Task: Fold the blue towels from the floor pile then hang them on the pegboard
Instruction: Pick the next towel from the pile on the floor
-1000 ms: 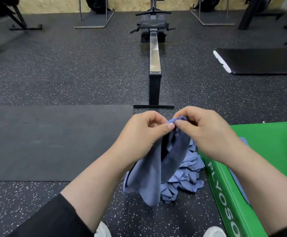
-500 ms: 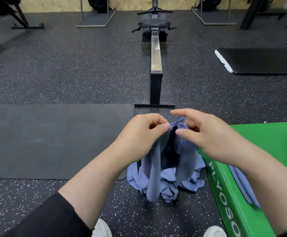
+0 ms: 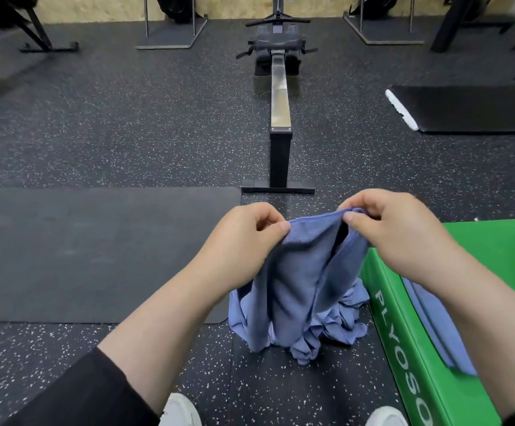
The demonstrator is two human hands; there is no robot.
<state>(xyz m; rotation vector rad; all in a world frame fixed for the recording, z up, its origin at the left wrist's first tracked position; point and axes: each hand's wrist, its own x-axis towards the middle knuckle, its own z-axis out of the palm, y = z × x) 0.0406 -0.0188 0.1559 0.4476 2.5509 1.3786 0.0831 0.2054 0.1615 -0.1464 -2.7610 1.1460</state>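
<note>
A blue towel (image 3: 299,272) hangs in front of me, held up by its top edge. My left hand (image 3: 243,241) pinches the towel's left corner between thumb and fingers. My right hand (image 3: 394,232) pinches the right part of the same edge. The towel droops down onto a crumpled pile of blue towels (image 3: 339,327) on the speckled floor. Another blue towel (image 3: 434,327) lies flat on the green plyo box (image 3: 409,364), partly hidden by my right forearm. No pegboard is in view.
A rowing machine (image 3: 279,96) stretches away straight ahead, its foot just beyond my hands. A dark mat (image 3: 81,250) lies at the left, a black mat (image 3: 471,109) at the far right. My white shoes (image 3: 179,410) show at the bottom. Rack bases stand along the back wall.
My hands have moved apart along the towel's top edge, spreading it wider. The right hand shifted rightward and re-pinched the edge.
</note>
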